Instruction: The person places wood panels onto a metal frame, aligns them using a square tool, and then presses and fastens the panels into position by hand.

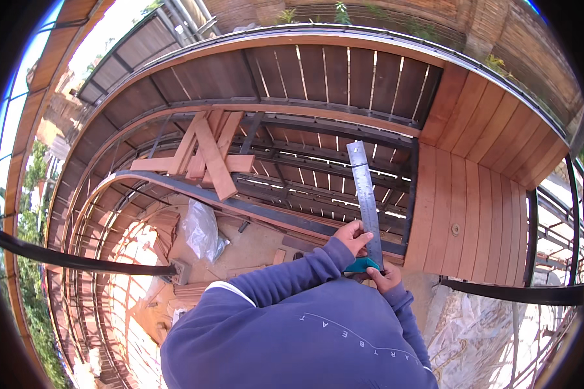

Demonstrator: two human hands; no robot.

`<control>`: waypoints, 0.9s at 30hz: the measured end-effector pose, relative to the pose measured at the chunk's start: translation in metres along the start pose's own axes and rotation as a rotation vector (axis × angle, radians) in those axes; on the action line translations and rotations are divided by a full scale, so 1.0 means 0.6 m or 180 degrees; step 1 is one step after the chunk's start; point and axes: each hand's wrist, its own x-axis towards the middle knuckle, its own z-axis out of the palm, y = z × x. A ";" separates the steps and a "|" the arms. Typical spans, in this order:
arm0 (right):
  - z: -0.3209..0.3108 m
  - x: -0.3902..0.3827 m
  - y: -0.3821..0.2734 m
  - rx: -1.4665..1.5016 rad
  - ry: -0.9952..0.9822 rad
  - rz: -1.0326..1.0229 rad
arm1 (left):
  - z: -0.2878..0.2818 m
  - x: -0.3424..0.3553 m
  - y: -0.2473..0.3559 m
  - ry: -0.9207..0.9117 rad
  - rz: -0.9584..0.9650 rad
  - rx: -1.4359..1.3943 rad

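A long steel ruler [363, 181] rises at a slight slant from my hands, with a teal piece [360, 264] at its lower end. My left hand [353, 236] is closed at the blade's left edge, gripping it just above the teal part. Lower and to the right, my right hand [384, 279] is closed around the bottom end, beside the teal piece. Parts of the fingers on both hands are hidden behind the ruler and teal piece. The blade's upper part lies in front of a slatted, dark metal-framed structure [324, 78].
Loose wooden boards [214, 155] cross on the frame at left, above a curved rail [259, 214]. A plastic bag [201, 230] lies below. At right is a plank bench [428, 214] with a small round object [455, 229]. Black bars [78, 262] cross both sides; a brick wall [435, 19] stands behind.
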 end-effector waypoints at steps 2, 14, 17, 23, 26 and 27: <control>0.017 0.012 -0.002 0.0066 -0.0238 -0.0186 | -0.036 -0.020 0.018 0.0348 0.0422 -0.0019; 0.045 0.010 0.186 -0.0271 0.0851 0.1064 | -0.905 0.021 0.225 0.3488 0.0992 0.3204; 0.021 -0.051 0.291 -0.0827 0.1562 0.1651 | -0.984 0.075 0.258 0.2977 0.0504 0.2659; 0.068 -0.298 0.562 -0.1589 0.2455 0.3153 | -0.968 0.159 0.306 0.2929 -0.0286 0.3504; 0.161 -0.395 0.632 -0.2689 0.1774 0.3573 | -0.974 0.150 0.303 0.3013 -0.0472 0.3682; 0.187 -0.405 0.634 -0.2882 0.1496 0.3546 | -0.977 0.138 0.299 0.3056 -0.0507 0.3723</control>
